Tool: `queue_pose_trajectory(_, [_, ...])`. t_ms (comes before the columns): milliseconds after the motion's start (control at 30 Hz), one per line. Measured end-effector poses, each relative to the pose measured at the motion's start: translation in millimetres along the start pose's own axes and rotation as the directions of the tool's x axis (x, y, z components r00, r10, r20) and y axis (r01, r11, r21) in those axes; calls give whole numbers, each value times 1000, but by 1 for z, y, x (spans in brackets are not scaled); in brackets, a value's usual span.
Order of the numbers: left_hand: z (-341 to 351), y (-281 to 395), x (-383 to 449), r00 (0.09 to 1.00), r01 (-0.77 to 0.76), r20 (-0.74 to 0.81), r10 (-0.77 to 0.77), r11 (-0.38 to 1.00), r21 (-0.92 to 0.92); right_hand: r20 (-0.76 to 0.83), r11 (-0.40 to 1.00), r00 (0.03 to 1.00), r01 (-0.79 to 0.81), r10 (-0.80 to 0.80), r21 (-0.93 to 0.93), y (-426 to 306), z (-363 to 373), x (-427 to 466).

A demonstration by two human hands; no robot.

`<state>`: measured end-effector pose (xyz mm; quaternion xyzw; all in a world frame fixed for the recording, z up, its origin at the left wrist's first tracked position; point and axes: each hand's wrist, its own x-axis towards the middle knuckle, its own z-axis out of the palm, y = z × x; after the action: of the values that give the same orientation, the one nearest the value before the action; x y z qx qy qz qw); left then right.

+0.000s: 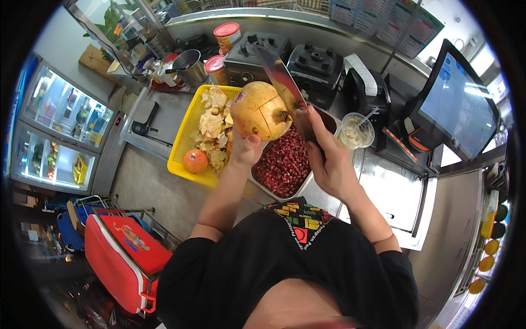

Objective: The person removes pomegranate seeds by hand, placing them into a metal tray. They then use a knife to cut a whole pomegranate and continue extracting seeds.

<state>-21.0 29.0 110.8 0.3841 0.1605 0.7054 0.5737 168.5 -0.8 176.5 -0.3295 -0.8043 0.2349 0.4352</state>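
A whole yellow pomegranate (259, 110) rests in my left hand (248, 150), with my thumb against its underside. Dark cut lines cross its rind near the crown, which faces right. My right hand (331, 160) grips a broad kitchen knife (283, 82), its blade upright beside the crown; the handle is mostly hidden by my fingers. Below the fruit stands a metal pan (302, 189) full of red pomegranate arils (283, 164). To its left, a yellow plastic basket (174, 158) holds torn rind and membrane pieces (211, 123) and a small reddish pomegranate (195, 161).
Two black blender bases (314, 68) stand behind the pan, with lidded tubs (215, 68) and a steel pitcher (187, 66) to their left. A plastic cup with a straw (356, 130) sits near my right hand. Farther right are a receipt printer (367, 92) and a touchscreen terminal (456, 103).
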Motion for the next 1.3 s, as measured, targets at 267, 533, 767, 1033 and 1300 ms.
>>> queue_pose_trajectory(267, [-18, 2, 16, 988, -142, -59, 140, 990, -23, 39, 995, 998, -50, 47, 84, 1, 12, -7])
queue_pose_trajectory(533, [-31, 13, 33, 970, -165, -193, 145, 982, -95, 184, 929, 952, -285, 246, 234, 1, 14, -30])
queue_pose_trajectory(767, [-41, 40, 27, 990, 96, -116, -75, 978, 187, 41, 995, 995, 97, -96, -28, 5, -2, -13])
queue_pose_trajectory(1033, [-8, 33, 22, 911, 342, -324, -255, 906, 248, 133, 998, 991, 8, 0, -61, 10, 0, -14])
queue_pose_trajectory(1300, [-14, 22, 19, 937, 299, -227, -266, 945, 129, 81, 999, 997, -7, 12, -54, 13, 8, -20])
